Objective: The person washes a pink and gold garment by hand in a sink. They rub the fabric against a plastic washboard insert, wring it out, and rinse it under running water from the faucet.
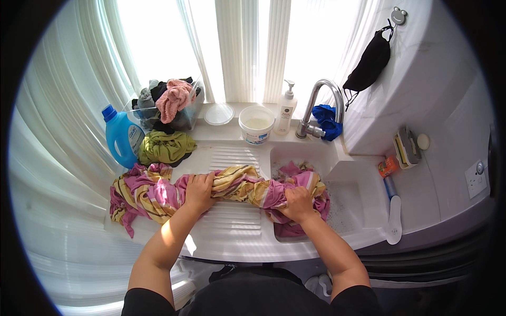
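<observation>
A long pink and yellow striped cloth (240,181) lies twisted like a rope across the ribbed washboard (232,218) of the white sink unit. Its left end is bunched on the counter, while the right end sags into the basin (348,205). My left hand (199,193) grips the cloth near the washboard's left side, fingers wrapped round it. At the basin's left edge, my right hand (298,204) is closed on the same cloth. Between my hands the fabric is tightly wound. What kind of cloth it is I cannot tell.
Behind stand a blue detergent bottle (122,138), a green cloth (166,147), a bin of clothes (194,108), a white tub (256,125), a pump bottle (285,110) and the faucet (321,100) with a blue cloth (328,122). A white-handled brush (394,221) lies right.
</observation>
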`<state>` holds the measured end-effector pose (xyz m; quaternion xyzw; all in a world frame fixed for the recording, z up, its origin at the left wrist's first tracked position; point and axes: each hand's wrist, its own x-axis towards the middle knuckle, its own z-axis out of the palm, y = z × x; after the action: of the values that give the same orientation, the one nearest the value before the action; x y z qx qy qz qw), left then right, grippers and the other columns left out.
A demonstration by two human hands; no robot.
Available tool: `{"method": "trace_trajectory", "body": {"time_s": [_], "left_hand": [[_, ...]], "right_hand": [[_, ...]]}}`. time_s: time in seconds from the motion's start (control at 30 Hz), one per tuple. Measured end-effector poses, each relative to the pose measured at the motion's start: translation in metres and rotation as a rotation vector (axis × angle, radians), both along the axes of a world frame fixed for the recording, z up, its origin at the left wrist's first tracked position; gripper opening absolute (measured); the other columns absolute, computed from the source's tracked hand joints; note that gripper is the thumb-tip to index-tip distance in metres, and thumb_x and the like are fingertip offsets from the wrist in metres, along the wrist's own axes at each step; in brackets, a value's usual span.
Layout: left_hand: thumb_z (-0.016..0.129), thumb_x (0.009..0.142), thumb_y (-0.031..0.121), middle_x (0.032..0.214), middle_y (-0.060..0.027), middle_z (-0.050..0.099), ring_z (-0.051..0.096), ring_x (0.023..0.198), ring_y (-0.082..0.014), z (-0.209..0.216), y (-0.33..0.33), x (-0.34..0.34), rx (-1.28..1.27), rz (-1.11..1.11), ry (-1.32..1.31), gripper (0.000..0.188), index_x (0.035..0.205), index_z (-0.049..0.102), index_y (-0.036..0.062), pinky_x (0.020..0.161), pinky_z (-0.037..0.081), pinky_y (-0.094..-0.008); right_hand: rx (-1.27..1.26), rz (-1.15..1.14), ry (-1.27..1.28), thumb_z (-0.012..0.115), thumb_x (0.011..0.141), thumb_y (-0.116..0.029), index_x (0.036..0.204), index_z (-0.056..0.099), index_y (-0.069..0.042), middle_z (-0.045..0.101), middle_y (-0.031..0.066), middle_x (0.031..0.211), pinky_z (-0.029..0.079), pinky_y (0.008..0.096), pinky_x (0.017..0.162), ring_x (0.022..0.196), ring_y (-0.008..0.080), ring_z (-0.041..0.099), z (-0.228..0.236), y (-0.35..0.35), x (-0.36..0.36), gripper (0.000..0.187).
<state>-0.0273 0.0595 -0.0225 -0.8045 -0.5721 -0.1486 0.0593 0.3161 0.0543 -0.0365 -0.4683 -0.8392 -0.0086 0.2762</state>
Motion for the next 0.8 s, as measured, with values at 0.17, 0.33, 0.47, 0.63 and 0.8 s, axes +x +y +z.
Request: {"method": "trace_trajectory", "body": {"time_s": [0.17,0.33,0.47,0.63,0.8], "left_hand": [[0.080,0.071,0.046,0.088,-0.0161,0.069,0.066,0.088,-0.0361,0.056,0.013,0.050,-0.330,-0.223,-0.151,0.060,0.112,0.062,0.0066,0.082,0.049,-0.0453],[0.072,0.079,0.055,0.096,-0.0191,0.070,0.066,0.092,-0.0404,0.086,0.056,0.143,-0.348,-0.235,-0.254,0.061,0.115,0.058,0.0083,0.079,0.051,-0.0483],[0.070,0.081,0.054,0.095,-0.0189,0.070,0.066,0.091,-0.0410,0.077,0.084,0.233,-0.353,-0.223,-0.200,0.060,0.116,0.056,0.0073,0.079,0.050,-0.0489],[0.067,0.085,0.049,0.082,-0.0155,0.070,0.068,0.079,-0.0355,-0.011,0.099,0.327,-0.213,-0.257,-0.076,0.045,0.099,0.059,0.0065,0.073,0.050,-0.0464],[0.051,0.087,0.068,0.145,-0.0167,0.044,0.041,0.128,-0.0444,-0.073,0.057,0.393,-0.246,-0.381,0.245,0.074,0.147,0.044,0.0254,0.098,0.033,-0.0664]], "right_hand": [[-0.182,-0.189,0.224,0.085,0.068,-0.049,0.068,0.064,-0.003,0.064,0.0138,0.064,0.049,0.0401,0.061,0.060,0.0304,0.063,0.071,-0.058,0.059,0.051],[-0.432,-0.486,0.504,0.085,0.071,-0.047,0.075,0.072,-0.002,0.069,0.0119,0.067,0.050,0.0336,0.057,0.058,0.0222,0.067,0.133,-0.044,0.143,0.047],[-0.555,-0.628,0.593,0.083,0.073,-0.049,0.079,0.074,-0.001,0.071,0.0127,0.069,0.051,0.0322,0.060,0.061,0.0194,0.068,0.112,-0.028,0.221,0.049],[-0.707,-1.044,0.339,0.079,0.074,-0.053,0.105,0.070,-0.001,0.072,0.0190,0.100,0.053,0.0419,0.084,0.096,0.0298,0.069,0.022,-0.013,0.259,0.061],[-0.585,-1.036,-0.373,0.056,0.091,-0.056,0.150,0.035,-0.011,0.059,0.0185,0.134,0.045,0.0402,0.104,0.125,0.0375,0.054,-0.069,-0.016,0.231,0.077]]}}
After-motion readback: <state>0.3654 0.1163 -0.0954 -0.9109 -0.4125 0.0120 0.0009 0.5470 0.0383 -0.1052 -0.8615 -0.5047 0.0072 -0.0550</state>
